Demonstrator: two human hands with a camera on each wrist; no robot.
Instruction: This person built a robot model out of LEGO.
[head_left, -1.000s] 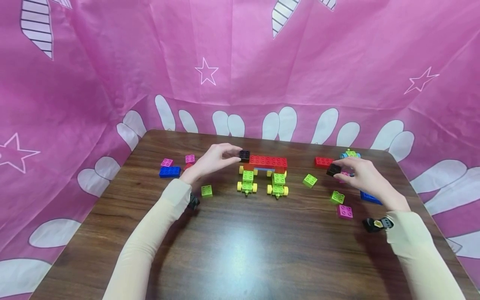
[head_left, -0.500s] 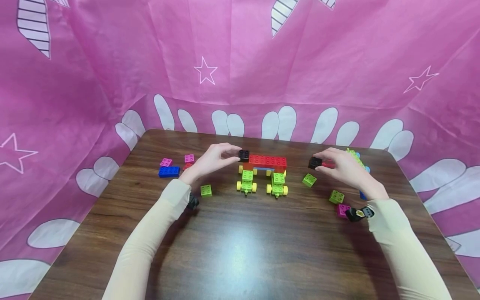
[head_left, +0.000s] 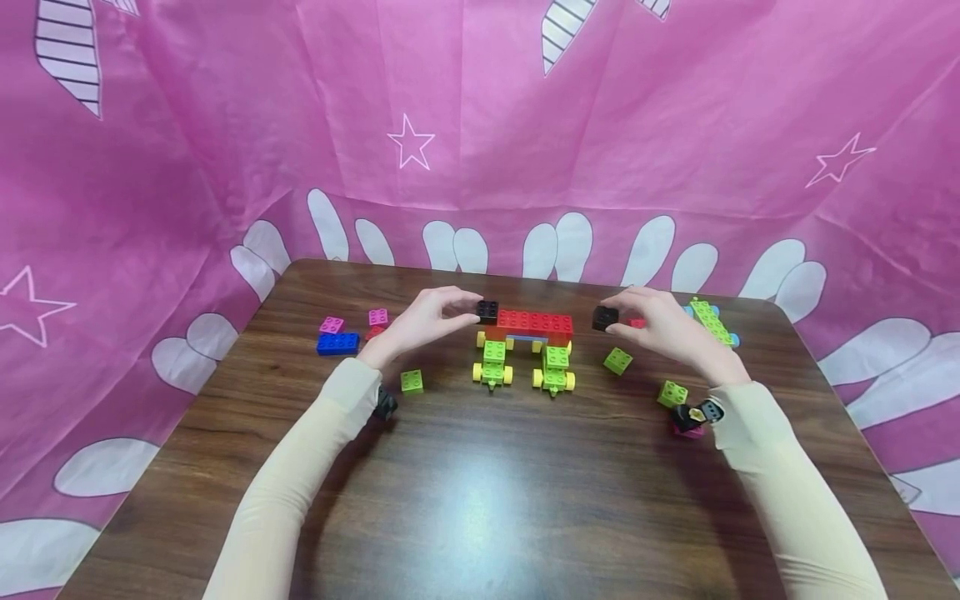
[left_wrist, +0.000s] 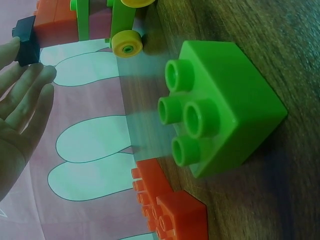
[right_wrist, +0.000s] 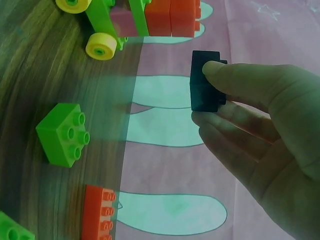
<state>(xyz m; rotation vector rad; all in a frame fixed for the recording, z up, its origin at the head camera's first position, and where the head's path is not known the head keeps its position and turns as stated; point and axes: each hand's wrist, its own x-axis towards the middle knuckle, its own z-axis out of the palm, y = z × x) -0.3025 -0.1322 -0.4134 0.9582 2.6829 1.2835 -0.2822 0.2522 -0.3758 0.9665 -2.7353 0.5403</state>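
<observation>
A brick model stands at the table's middle: a long red brick row [head_left: 535, 322] on two green carts with yellow wheels [head_left: 493, 367]. My left hand [head_left: 468, 310] pinches a black brick [head_left: 488, 312] at the row's left end; the left wrist view shows the fingertips [left_wrist: 42, 75] against that black brick [left_wrist: 26, 36]. My right hand [head_left: 615, 318] holds a second black brick [head_left: 604, 317] in the air just right of the row. In the right wrist view the thumb and fingers [right_wrist: 235, 75] grip this black brick [right_wrist: 205, 82], with the red row [right_wrist: 172, 15] beyond it.
Loose green bricks [head_left: 618, 360] [head_left: 672, 393] [head_left: 412, 381] lie around the model. Pink bricks [head_left: 332, 324] and a blue brick [head_left: 338, 342] sit at the left, a long green piece [head_left: 712, 321] and a red brick [head_left: 637, 322] at the right. Pink cloth [head_left: 480, 125] walls the table.
My right hand has carried its black brick up and to the left, from the right-side pile to just beside the red row. The left hand has stayed on its black brick.
</observation>
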